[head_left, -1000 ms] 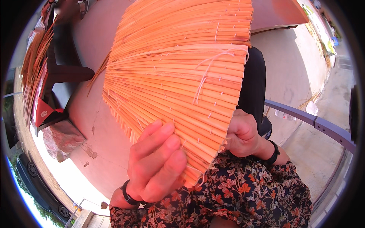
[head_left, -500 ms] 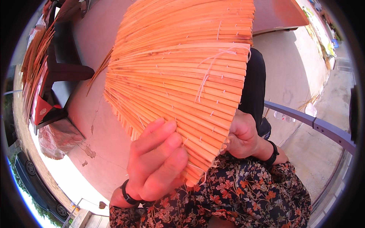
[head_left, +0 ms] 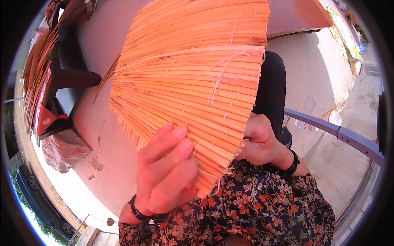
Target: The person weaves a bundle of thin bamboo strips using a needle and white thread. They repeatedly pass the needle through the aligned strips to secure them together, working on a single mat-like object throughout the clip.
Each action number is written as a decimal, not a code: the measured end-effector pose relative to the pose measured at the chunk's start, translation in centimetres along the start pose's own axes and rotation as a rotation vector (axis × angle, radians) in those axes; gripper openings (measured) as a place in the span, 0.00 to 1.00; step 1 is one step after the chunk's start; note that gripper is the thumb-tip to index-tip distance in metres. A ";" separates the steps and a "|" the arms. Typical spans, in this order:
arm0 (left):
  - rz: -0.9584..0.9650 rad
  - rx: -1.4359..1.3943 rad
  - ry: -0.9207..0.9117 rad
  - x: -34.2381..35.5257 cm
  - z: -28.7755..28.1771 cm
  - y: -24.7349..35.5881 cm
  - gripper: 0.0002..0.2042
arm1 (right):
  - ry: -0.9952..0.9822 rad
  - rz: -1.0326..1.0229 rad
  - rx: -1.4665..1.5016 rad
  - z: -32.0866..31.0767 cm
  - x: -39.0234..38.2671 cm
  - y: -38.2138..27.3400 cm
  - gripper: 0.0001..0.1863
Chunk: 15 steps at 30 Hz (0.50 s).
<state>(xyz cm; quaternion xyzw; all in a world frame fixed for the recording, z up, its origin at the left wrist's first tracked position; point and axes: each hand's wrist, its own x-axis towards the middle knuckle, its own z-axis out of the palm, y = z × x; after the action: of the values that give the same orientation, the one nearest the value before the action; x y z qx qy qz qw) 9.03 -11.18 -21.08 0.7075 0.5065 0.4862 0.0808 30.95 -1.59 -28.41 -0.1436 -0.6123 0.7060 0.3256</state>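
A large mat of straw-coloured reed stalks point(head_left: 184, 88), stitched side by side with white thread, fills the middle of the view and runs off the top edge. My left hand point(head_left: 166, 168) grips its near lower edge, fingers lying over the upper face and the thumb out of sight beneath. At the mat's right edge my right hand point(head_left: 260, 139) is closed, its fingertips partly hidden behind the stalks; whether it pinches the edge or a thread cannot be made out. A loose white thread point(head_left: 219, 76) trails over the upper right part of the mat.
At the left stands a dark wooden bench point(head_left: 76, 77) with loose stalks point(head_left: 39, 69) heaped on it, beside a rough stone block point(head_left: 63, 149). A table point(head_left: 299, 18) is at the far right. A grey metal rail point(head_left: 328, 121) curves past my right side.
The mat has shifted slightly left and up, with both hands still at its edges. My right hand has moved slightly up with it.
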 end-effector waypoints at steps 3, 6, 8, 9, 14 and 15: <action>0.029 0.000 0.003 -0.2 0.0 -0.2 0.14 | -0.046 0.112 -0.053 -0.2 -0.4 -0.7 0.15; 0.063 0.003 0.008 -0.4 0.2 -0.4 0.14 | -0.076 0.028 -0.234 0.2 0.8 -2.2 0.15; 0.071 0.015 -0.019 -0.4 0.0 -0.4 0.17 | -0.071 0.024 -0.290 0.5 1.0 -2.8 0.15; 0.069 0.026 -0.048 -0.4 -0.3 -0.4 0.21 | -0.075 0.035 -0.289 0.4 0.8 -2.7 0.16; 0.073 0.025 -0.067 -0.4 -0.4 -0.4 0.25 | -0.061 0.044 -0.274 0.7 0.4 -2.6 0.18; 0.073 0.024 -0.066 -0.4 -0.4 -0.3 0.25 | -0.068 0.046 -0.290 0.6 0.4 -2.6 0.18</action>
<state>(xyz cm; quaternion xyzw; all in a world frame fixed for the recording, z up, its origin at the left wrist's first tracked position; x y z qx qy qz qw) 8.48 -11.46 -21.30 0.7421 0.4830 0.4592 0.0712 31.07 -1.68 -25.72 -0.1792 -0.7152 0.6218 0.2642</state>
